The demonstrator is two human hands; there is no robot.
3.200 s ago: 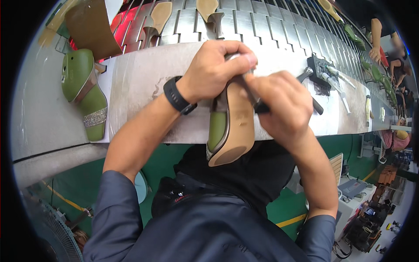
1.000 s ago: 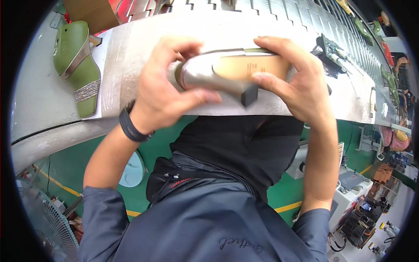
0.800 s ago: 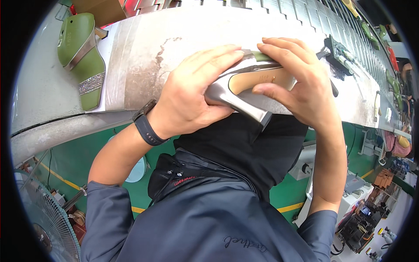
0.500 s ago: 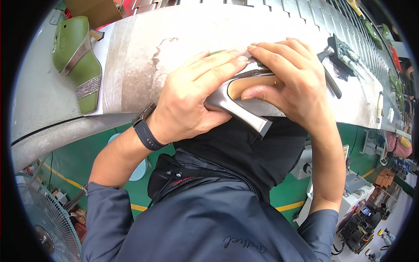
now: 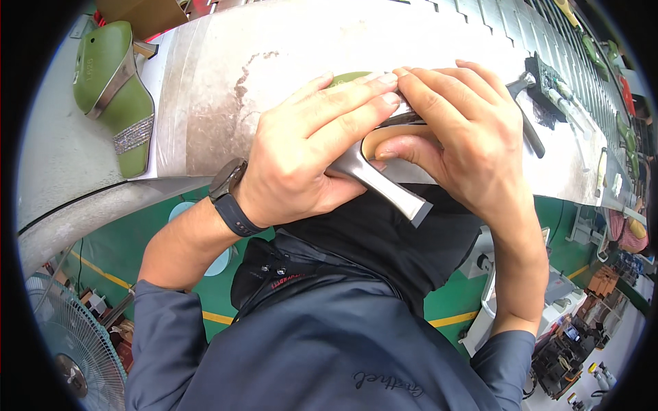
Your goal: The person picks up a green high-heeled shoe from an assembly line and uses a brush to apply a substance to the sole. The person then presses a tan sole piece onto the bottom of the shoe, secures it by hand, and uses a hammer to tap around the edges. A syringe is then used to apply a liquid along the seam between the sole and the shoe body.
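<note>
Between my two hands is a high-heeled shoe [image 5: 386, 183], its silver heel pointing down toward me and its tan sole partly showing. A green shoe last [image 5: 351, 78] peeks out behind my fingers. My left hand [image 5: 298, 151] wraps round the heel end, fingers laid over the upper and thumb beneath, near the heel. My right hand [image 5: 466, 130] grips the shoe from the other side, thumb against the tan sole. The fingertips of both hands meet on the upper, and most of the shoe is hidden under them.
At the left lies another heeled sandal [image 5: 133, 140] with a glittery strap on a green last. A hammer [image 5: 526, 109] rests right of my hands beside a black tray [image 5: 548, 85]. Behind the pale worktable [image 5: 205, 89] runs a slatted metal conveyor [image 5: 504, 20]. A fan [image 5: 72, 342] stands lower left.
My hands have shifted slightly on the shoe, and its heel has moved a little right and down. More of the green last shows above my left fingers.
</note>
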